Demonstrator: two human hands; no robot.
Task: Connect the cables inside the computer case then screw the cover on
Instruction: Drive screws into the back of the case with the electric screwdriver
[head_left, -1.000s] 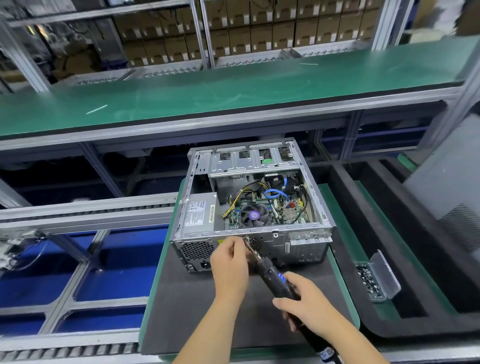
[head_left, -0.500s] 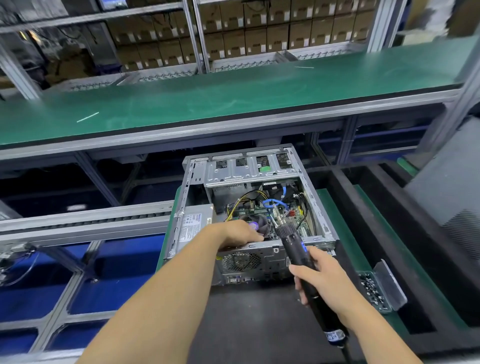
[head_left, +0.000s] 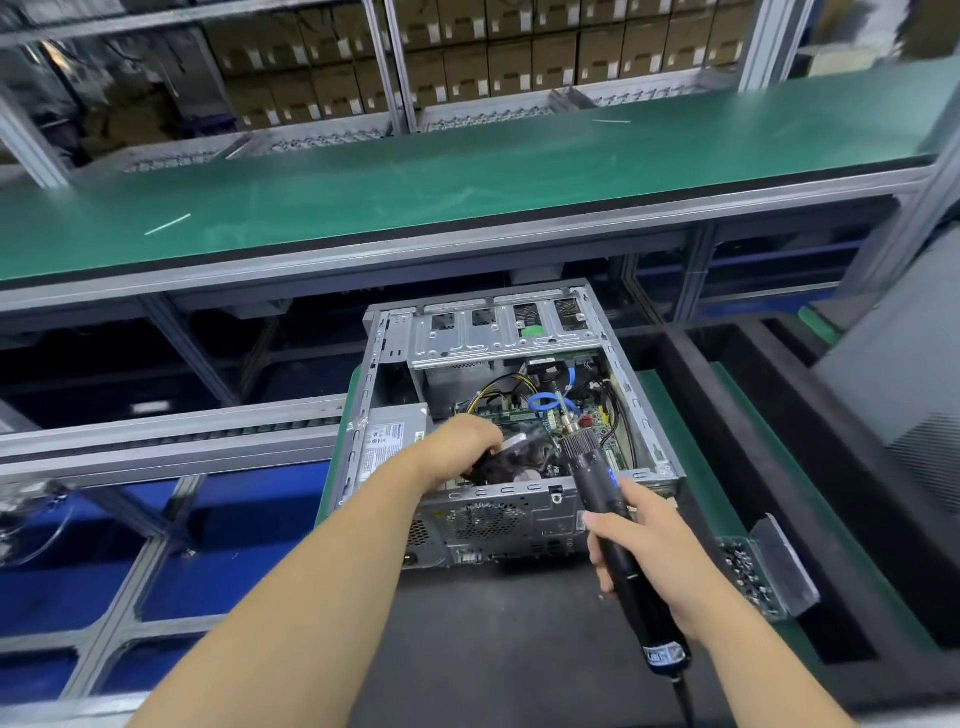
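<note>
An open grey computer case (head_left: 644, 415) lies on a dark mat, its motherboard, yellow wires and a blue cable (head_left: 543, 401) exposed. My left hand (head_left: 462, 441) reaches inside over the CPU fan (head_left: 519, 460); its fingertips are blurred and hidden, so what it holds is unclear. My right hand (head_left: 649, 551) grips a black electric screwdriver (head_left: 618, 540), whose tip points down into the case near the blue cable. The grey power supply (head_left: 387, 439) sits at the case's left.
A small clear box of screws (head_left: 748, 577) with its lid up stands on the green strip at the right. A long green bench (head_left: 467, 176) runs across behind the case. A metal conveyor rail (head_left: 171, 441) lies to the left. A grey panel (head_left: 904, 374) leans at far right.
My left hand went from the case's rear panel into the case over the fan. The screwdriver moved forward and up, its tip now inside the case.
</note>
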